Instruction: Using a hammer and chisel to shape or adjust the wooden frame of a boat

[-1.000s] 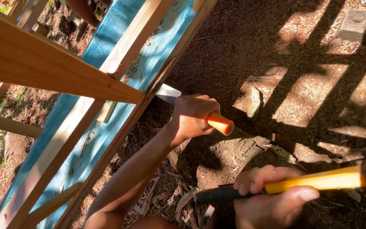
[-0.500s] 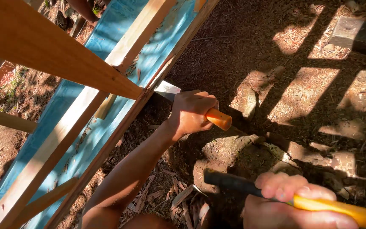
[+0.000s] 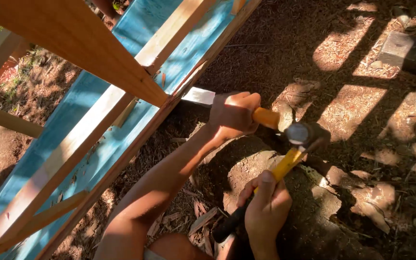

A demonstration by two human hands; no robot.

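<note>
Hands: two, both the person's own. One chisel (image 3: 246,108), one hammer (image 3: 285,159), one wooden frame (image 3: 136,91) backed by one blue panel (image 3: 188,53).

Left hand (image 3: 234,113) has its fingers clamped round the chisel, whose orange handle end sticks out to the right of the fist while the pale metal blade runs left to the frame's lower rail. Right hand (image 3: 266,212) has its fingers wrapped tight on the hammer's yellow-and-black handle, gripping low on the yellow part, with the black grip sticking out below the hand. The hammer's dark metal head is just beside the orange handle end; whether they touch I cannot tell.

Half a second ago the hammer lay low at the bottom right, its handle pointing away from the chisel, head out of view. Now it is swung up, with its head at the chisel's end. The left hand and chisel have kept their place at the rail.
</note>
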